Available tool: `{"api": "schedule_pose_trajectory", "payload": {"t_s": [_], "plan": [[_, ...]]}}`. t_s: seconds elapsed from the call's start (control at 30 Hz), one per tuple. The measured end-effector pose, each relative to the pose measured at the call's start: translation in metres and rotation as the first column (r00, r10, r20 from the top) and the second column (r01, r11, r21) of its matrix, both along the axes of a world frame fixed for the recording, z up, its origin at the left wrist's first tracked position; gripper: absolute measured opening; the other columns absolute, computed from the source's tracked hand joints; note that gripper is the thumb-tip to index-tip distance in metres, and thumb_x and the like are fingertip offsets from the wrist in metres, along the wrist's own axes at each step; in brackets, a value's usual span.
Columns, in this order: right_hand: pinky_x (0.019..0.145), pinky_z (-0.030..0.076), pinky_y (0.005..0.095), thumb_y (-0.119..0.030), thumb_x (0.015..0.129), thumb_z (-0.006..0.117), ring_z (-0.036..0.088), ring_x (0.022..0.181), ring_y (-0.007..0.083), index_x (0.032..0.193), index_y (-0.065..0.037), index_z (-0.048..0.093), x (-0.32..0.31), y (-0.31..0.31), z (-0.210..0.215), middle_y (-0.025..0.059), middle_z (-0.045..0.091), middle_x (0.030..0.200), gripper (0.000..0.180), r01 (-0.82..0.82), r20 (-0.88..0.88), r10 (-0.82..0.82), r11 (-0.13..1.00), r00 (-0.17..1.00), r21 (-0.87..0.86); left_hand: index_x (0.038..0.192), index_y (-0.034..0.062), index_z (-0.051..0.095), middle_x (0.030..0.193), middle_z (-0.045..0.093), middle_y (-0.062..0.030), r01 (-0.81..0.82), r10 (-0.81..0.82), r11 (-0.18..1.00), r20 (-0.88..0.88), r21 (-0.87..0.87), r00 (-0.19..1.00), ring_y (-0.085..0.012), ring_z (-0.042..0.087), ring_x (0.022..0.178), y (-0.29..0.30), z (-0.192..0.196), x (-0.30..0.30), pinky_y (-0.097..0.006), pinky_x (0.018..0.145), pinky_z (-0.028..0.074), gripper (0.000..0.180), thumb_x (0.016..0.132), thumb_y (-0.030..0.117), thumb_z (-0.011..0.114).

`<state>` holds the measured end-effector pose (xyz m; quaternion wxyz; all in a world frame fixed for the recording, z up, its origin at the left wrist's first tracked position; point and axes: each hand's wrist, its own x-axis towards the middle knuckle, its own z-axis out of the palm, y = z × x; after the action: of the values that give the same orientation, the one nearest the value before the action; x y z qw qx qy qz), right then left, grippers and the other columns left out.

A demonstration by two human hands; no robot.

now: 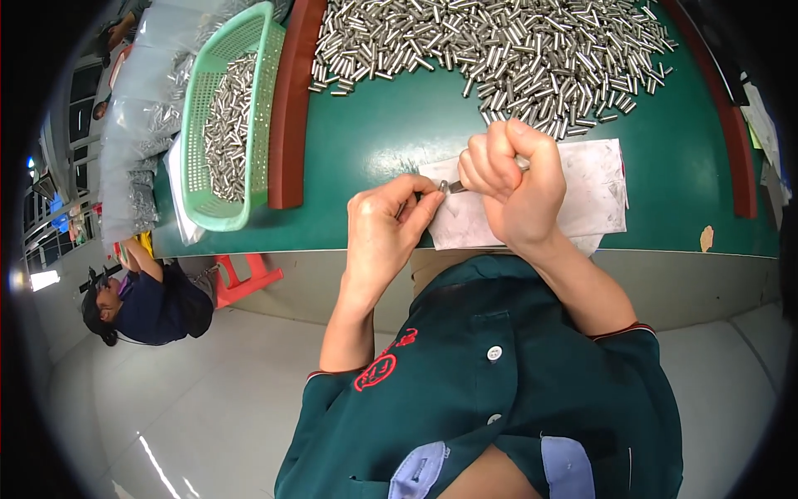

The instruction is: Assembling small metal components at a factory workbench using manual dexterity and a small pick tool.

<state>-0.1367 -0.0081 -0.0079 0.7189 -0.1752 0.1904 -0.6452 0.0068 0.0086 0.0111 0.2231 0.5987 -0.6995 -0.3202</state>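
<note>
Table (399, 141): green top with dark red raised edging, spanning the far half of the view. Heap of small metal pins (499, 50): silvery short cylinders, spread along the far side of the table, well apart from the hands. Green plastic basket (262, 100): perforated, on the left, tilted over the red edging, holding more pins; clear bags of similar parts lie just beyond it. White sheet (590, 191): flat on the near part of the table, under and to the right of the hands. Right hand (515, 187): clenched into a fist over the sheet, its grip closed around a slim metal tool (457, 187) whose tip points left. Left hand (386, 224): fingers pinched on one small pin (444, 185), held just above the near left corner of the sheet, meeting the tool tip. Step in hand, as judged: working or checking a single pin against the tool. The next move likely calls for a steady pinch and fine alignment, the pin being tiny and smooth. Another person sits low at the far left, apart from this work.
</note>
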Motion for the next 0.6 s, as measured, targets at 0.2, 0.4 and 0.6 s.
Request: {"api": "schedule_pose_trajectory", "payload": {"t_s": [0.2, 0.4, 0.6], "plan": [[0.040, 0.016, 0.0239, -0.015, 0.082, 0.031, 0.018, 0.040, 0.0071, 0.047, -0.009, 0.027, -0.0039, 0.0019, -0.0003, -0.0007, 0.025, 0.043, 0.035, 0.069, 0.030, -0.068, 0.997, 0.997, -0.033, 0.075, 0.0007, 0.060, 0.047, 0.037, -0.0029, 0.006, -0.006, 1.000, -0.048, 0.007, 0.999, -0.0089, 0.034, 0.042, 0.0008, -0.0030, -0.0020, -0.024, 0.040, 0.031, 0.007, 0.069, 0.002, 0.064], [0.040, 0.016, 0.0240, -0.015, 0.081, 0.031, 0.017, 0.041, 0.0071, 0.048, -0.009, 0.026, -0.0040, 0.0022, 0.0010, -0.0010, 0.025, 0.043, 0.035, 0.065, -0.005, -0.065, 0.998, 0.998, -0.019, 0.074, 0.0009, 0.060, 0.047, 0.037, -0.0040, 0.042, -0.040, 0.999, 0.059, -0.024, 0.997, -0.0120, 0.034, 0.040, -0.0018, 0.0005, -0.0078, -0.026, 0.040, 0.032, 0.009, 0.068, 0.003, 0.066], [0.040, 0.016, 0.0242, -0.017, 0.082, 0.032, 0.017, 0.041, 0.0071, 0.048, -0.009, 0.026, -0.0078, 0.0007, -0.0001, -0.0010, 0.025, 0.043, 0.036, 0.066, -0.003, -0.066, 0.997, 0.998, -0.033, 0.071, 0.0021, 0.058, 0.050, 0.047, -0.0087, 0.092, -0.081, 0.974, 0.061, -0.205, 0.995, -0.0223, 0.047, 0.042, 0.0003, 0.0013, -0.0095, -0.031, 0.042, 0.037, 0.008, 0.067, 0.003, 0.065]]}}
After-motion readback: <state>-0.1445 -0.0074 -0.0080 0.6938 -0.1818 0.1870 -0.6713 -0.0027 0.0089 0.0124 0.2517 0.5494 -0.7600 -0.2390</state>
